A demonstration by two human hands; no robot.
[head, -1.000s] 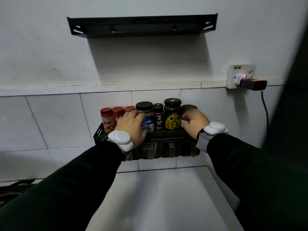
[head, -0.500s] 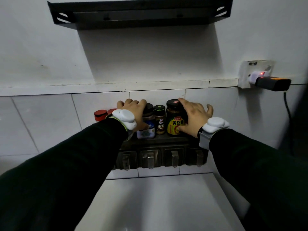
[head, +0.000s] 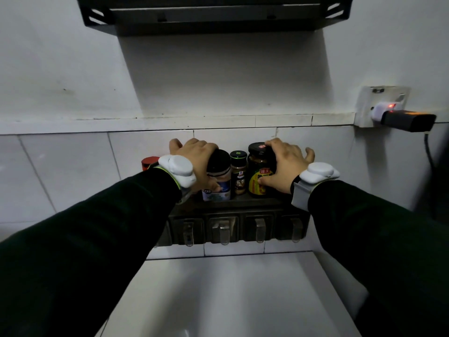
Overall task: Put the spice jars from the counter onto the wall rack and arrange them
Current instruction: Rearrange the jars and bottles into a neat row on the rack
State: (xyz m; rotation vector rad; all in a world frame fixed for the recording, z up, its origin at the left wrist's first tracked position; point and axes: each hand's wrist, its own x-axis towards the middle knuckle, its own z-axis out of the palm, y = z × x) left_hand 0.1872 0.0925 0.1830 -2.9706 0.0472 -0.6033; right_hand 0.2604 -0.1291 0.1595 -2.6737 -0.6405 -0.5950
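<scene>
Both hands risen, left hand (head: 194, 158) gripping black-lidded jar (head: 218, 176)

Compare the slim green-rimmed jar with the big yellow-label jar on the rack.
The slim jar is narrower and shorter than the big jar. No hand touches the slim jar; the right hand grips the big jar. The slim jar's label is dark, the big jar's yellow. Both stand upright on the rack, lids on.

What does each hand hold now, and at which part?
Left hand: black-lidded jar with blue label, at lid and side. Right hand: dark glass jar with yellow label, likewise.
</scene>
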